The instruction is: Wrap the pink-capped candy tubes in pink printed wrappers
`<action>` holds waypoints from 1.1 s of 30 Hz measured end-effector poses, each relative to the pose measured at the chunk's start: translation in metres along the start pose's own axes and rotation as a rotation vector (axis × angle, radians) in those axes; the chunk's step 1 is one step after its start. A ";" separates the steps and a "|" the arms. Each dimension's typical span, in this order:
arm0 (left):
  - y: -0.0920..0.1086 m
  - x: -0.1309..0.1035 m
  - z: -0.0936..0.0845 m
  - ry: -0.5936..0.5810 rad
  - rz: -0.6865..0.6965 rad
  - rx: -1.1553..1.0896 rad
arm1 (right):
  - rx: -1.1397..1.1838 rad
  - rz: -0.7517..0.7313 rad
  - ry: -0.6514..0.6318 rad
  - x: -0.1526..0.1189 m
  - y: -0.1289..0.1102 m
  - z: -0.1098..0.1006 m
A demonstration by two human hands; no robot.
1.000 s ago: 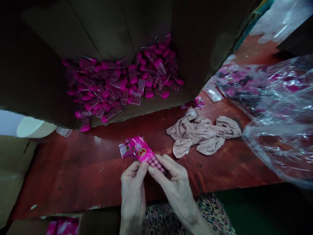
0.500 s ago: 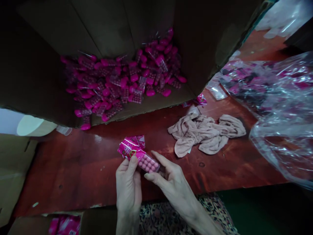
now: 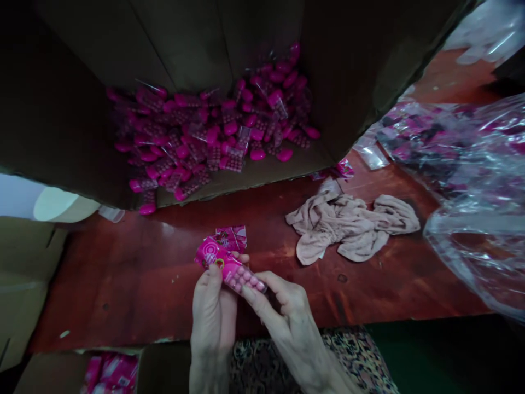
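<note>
Head cam looked down at a dark red table (image 3: 123, 284), and nearest the camera was a patterned cloth (image 3: 353, 355) at the bottom edge, plus a small carton (image 3: 110, 372) of pink packs at near left; just past that, both hands were on one pink bead pack (image 3: 240, 273) held a little above the near edge of the table; left hand (image 3: 211, 312) pinched the printed pink header end between thumb and fingers, so clenched on the pack; right hand (image 3: 287, 306) gripped the clear end with the rows of pink beads from below, fingertips curled around it; a second pink wrapper (image 3: 232, 238) lay just beyond the pack, can't tell if it touched; farther right sat a crumpled beige cloth (image 3: 348, 224) on the table; far right, a big clear plastic bag (image 3: 471, 180) with more pink stuff inside; farthest back, an open cardboard box (image 3: 348, 65) on its side, a heap of pink packs (image 3: 213, 131) spilled across its floor.
</note>
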State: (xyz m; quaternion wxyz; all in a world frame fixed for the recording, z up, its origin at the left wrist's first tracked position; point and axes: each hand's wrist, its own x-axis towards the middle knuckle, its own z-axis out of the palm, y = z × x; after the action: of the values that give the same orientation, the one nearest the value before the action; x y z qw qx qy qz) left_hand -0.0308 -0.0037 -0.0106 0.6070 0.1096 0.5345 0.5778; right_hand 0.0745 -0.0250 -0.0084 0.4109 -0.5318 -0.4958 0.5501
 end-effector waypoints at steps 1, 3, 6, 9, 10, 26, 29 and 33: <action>0.002 -0.001 0.001 0.001 0.016 0.007 | -0.007 -0.006 -0.008 -0.001 -0.001 0.001; 0.005 -0.004 0.005 -0.006 0.022 0.028 | -0.003 -0.021 -0.005 -0.003 -0.004 0.004; 0.007 -0.008 0.013 -0.042 -0.019 0.032 | 0.034 -0.067 0.020 -0.004 -0.008 0.007; 0.007 -0.009 0.015 -0.086 -0.043 0.021 | 0.045 -0.091 0.049 -0.003 -0.008 0.007; 0.007 -0.008 0.013 -0.092 -0.040 0.010 | 0.037 -0.083 0.055 -0.002 -0.007 0.007; -0.005 -0.018 0.010 -0.207 -0.082 -0.005 | 0.110 -0.085 0.076 -0.012 0.008 0.011; -0.007 -0.021 0.011 -0.188 -0.039 0.006 | 0.125 -0.054 0.097 -0.010 0.009 0.010; -0.012 -0.023 0.013 -0.150 -0.044 -0.033 | 0.119 -0.016 0.070 -0.007 0.009 0.008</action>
State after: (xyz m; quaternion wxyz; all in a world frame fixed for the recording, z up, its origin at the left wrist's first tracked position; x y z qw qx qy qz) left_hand -0.0085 -0.0198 -0.0028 0.6595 0.1307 0.4804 0.5632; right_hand 0.0677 -0.0342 -0.0164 0.4634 -0.5211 -0.4517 0.5565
